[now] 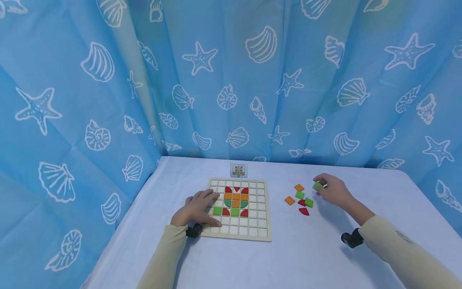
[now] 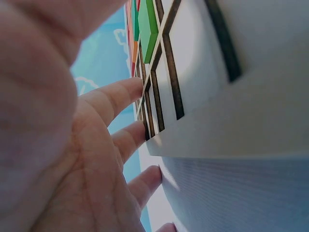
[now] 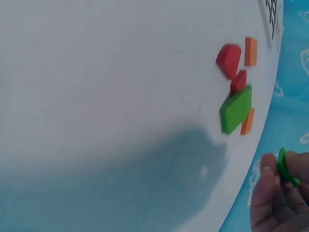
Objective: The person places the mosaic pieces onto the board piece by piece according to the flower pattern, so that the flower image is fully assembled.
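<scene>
Pinching a green square tile (image 1: 317,185) between the thumb and fingers of the right hand (image 1: 333,190), near loose red, orange and green pieces (image 1: 309,202) right of the grid board (image 1: 258,230). Resting the left hand (image 1: 196,208) across the board's left edge, with fingers spread apart, near a green tile (image 1: 217,210) seated in a cell. Having a small pattern card (image 1: 238,170) lying just beyond the board. Showing a dark mark (image 1: 403,237) on the right sleeve (image 1: 408,255), too small for reading.

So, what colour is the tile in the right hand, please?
The tile is green; it shows best in the head view.
</scene>
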{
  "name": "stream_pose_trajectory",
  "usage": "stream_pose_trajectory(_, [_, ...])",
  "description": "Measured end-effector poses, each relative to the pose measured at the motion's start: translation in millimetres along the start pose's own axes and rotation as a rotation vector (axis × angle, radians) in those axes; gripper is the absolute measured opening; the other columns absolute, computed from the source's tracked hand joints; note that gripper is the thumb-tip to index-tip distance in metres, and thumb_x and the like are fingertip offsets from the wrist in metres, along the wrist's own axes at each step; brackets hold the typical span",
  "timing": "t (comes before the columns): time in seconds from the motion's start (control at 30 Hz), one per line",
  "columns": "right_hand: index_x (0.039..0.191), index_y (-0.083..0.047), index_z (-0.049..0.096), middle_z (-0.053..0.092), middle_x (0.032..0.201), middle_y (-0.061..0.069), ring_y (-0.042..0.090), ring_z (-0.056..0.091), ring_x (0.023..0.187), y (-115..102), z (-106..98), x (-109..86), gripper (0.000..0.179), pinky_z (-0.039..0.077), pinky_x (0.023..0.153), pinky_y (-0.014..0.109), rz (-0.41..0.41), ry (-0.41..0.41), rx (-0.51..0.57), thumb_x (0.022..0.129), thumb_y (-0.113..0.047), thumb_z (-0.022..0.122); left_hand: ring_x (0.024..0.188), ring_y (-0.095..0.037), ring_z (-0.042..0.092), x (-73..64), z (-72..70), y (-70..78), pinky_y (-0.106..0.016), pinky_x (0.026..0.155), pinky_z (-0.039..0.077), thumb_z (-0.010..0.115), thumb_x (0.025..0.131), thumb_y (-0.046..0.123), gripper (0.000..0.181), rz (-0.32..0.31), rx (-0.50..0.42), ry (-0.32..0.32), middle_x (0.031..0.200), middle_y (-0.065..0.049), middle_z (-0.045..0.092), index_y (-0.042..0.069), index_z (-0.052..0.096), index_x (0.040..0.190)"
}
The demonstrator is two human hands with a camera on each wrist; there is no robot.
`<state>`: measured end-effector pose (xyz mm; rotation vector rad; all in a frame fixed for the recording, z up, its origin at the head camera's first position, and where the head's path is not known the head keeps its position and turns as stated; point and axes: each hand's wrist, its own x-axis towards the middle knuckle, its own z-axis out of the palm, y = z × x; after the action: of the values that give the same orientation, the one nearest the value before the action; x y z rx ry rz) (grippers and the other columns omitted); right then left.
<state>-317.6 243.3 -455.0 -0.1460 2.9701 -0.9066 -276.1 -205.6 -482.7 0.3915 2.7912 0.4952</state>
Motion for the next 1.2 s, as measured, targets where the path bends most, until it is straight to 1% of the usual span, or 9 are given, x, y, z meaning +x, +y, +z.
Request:
stream_pose_trajectory(0.13, [0.125, 0.001, 0.056, 0.064, 0.113, 0.023, 0.033, 0.066, 0.096, -11, 5, 3.6, 0.035, 0.059, 0.079, 0.041, -0.028, 0.068, 0.018, 0.095, -0.014, 0.065, 0.147, -0.033, 0.024, 0.0, -1.2, 1.5, -0.064, 0.114, 0.02, 0.083, 0.068, 0.061, 0.101, -0.003, -0.001, 0.008, 0.16, -0.006, 0.029, 0.025, 0.038, 0.151])
stream_pose_trajectory(0.2, [0.123, 0.0, 0.057, 0.065, 0.111, 0.022, 0.033, 0.066, 0.095, -17, 9, 4.8, 0.033, 0.059, 0.079, 0.041, -0.043, 0.075, 0.027, 0.095, -0.014, 0.065, 0.147, -0.033, 0.024, -0.1, -1.3, 2.0, -0.065, 0.114, 0.021, 0.083, 0.068, 0.06, 0.101, -0.001, -0.002, 0.013, 0.16, -0.007, 0.03, 0.024, 0.039, 0.151])
stream_pose_trajectory(0.43, [0.117, -0.004, 0.062, 0.066, 0.11, 0.018, 0.029, 0.064, 0.095, -42, 20, 9.9, 0.027, 0.059, 0.075, 0.036, -0.085, -0.001, 0.02, 0.092, -0.013, 0.068, 0.147, -0.033, 0.025, -1.6, 0.6, 2.3, -0.065, 0.113, 0.022, 0.084, 0.067, 0.06, 0.101, 0.005, -0.004, 0.001, 0.16, -0.007, 0.031, 0.024, 0.039, 0.151])
stream_pose_trajectory(0.53, [0.114, -0.005, 0.063, 0.067, 0.108, 0.015, 0.026, 0.064, 0.091, -57, 25, 12.3, 0.024, 0.059, 0.074, 0.035, -0.111, -0.008, 0.019, 0.092, -0.013, 0.067, 0.146, -0.033, 0.025, -1.8, 1.0, 3.0, -0.064, 0.113, 0.022, 0.084, 0.067, 0.059, 0.101, 0.007, -0.004, 0.01, 0.16, -0.007, 0.031, 0.023, 0.039, 0.151])
stream_pose_trajectory(0.73, [0.113, -0.007, 0.065, 0.068, 0.106, 0.012, 0.022, 0.064, 0.086, -82, 38, 13.0, 0.022, 0.058, 0.071, 0.03, -0.114, -0.035, 0.057, 0.093, -0.013, 0.068, 0.147, -0.034, 0.024, 0.1, 3.2, 5.1, -0.065, 0.113, 0.021, 0.084, 0.068, 0.058, 0.101, 0.016, -0.021, 0.003, 0.16, -0.008, 0.031, 0.023, 0.039, 0.151])
stream_pose_trajectory(0.83, [0.112, -0.007, 0.066, 0.068, 0.104, 0.011, 0.022, 0.062, 0.088, -90, 46, 12.0, 0.021, 0.057, 0.073, 0.031, -0.124, -0.038, 0.074, 0.093, -0.014, 0.068, 0.147, -0.033, 0.024, 0.3, 3.7, 6.0, -0.065, 0.114, 0.021, 0.084, 0.068, 0.059, 0.101, 0.008, -0.019, 0.003, 0.16, -0.007, 0.031, 0.024, 0.039, 0.151])
stream_pose_trajectory(1.0, [0.11, -0.009, 0.068, 0.068, 0.098, 0.006, 0.02, 0.058, 0.084, -101, 59, 10.8, 0.02, 0.052, 0.072, 0.03, -0.129, -0.038, 0.079, 0.092, -0.017, 0.069, 0.147, -0.032, 0.025, 0.6, 3.5, 5.5, -0.065, 0.114, 0.021, 0.084, 0.067, 0.06, 0.101, 0.0, -0.014, 0.011, 0.16, -0.007, 0.031, 0.024, 0.039, 0.151])
stream_pose_trajectory(1.07, [0.11, -0.009, 0.069, 0.068, 0.096, 0.005, 0.019, 0.056, 0.082, -106, 65, 10.3, 0.02, 0.049, 0.068, 0.028, -0.132, -0.061, 0.097, 0.092, -0.017, 0.069, 0.147, -0.033, 0.024, 0.7, 3.8, 3.9, -0.065, 0.114, 0.021, 0.084, 0.067, 0.06, 0.102, -0.001, -0.013, 0.012, 0.16, -0.007, 0.031, 0.024, 0.039, 0.151])
stream_pose_trajectory(1.2, [0.107, -0.009, 0.069, 0.068, 0.095, 0.004, 0.018, 0.056, 0.082, -114, 77, 9.5, 0.017, 0.05, 0.069, 0.027, -0.153, -0.099, 0.143, 0.092, -0.016, 0.069, 0.147, -0.033, 0.024, 1.0, 2.3, 0.4, -0.065, 0.114, 0.021, 0.083, 0.067, 0.061, 0.103, -0.007, 0.001, 0.014, 0.16, -0.007, 0.03, 0.025, 0.038, 0.151])
